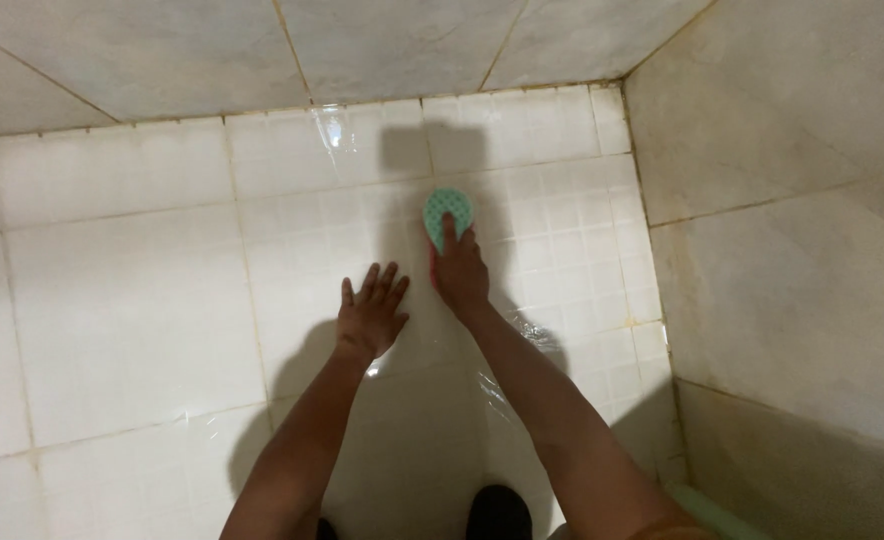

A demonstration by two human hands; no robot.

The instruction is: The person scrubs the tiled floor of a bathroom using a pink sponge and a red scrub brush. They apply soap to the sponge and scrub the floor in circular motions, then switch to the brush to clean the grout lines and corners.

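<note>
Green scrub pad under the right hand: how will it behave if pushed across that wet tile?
The green scrub pad looks flat, so it should slide rather than roll. The tiled floor glistens wet, so probably little drag. The right hand presses it with one finger; it is likely light.

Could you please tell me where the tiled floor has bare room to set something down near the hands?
Bare floor lies left of the flat left hand, and between the green scrubber under the right hand and the right wall. Between the hands it is tight.
</note>
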